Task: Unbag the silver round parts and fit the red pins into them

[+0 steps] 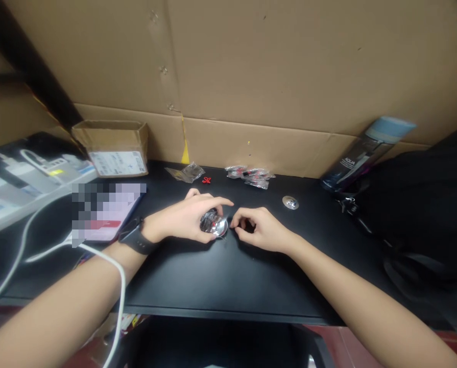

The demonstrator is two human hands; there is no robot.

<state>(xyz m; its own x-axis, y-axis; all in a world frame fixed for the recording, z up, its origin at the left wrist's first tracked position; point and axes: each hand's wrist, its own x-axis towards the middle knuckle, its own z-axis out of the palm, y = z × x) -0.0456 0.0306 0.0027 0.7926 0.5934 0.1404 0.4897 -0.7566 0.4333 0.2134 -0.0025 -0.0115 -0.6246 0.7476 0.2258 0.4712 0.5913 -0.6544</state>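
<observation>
My left hand (pixel 188 217) rests on the black desk (pixel 228 281) and curls round a small shiny metal dome (pixel 213 224), index finger stretched over its top. A black watch (pixel 134 236) sits on that wrist. My right hand (pixel 257 228) lies just to the right of the dome, fingers bent in a pinch at its edge; what they pinch is too small to make out. A second shiny metal dome (pixel 290 203) lies alone farther right on the desk.
Clear plastic bags (pixel 251 176) with small red and black parts and a loose red piece (pixel 207 180) lie near the cardboard back wall. A small cardboard box (pixel 113 145), a white cable (pixel 109 260), a dark bottle (pixel 360 156) and a black bag (pixel 423 204) flank the desk.
</observation>
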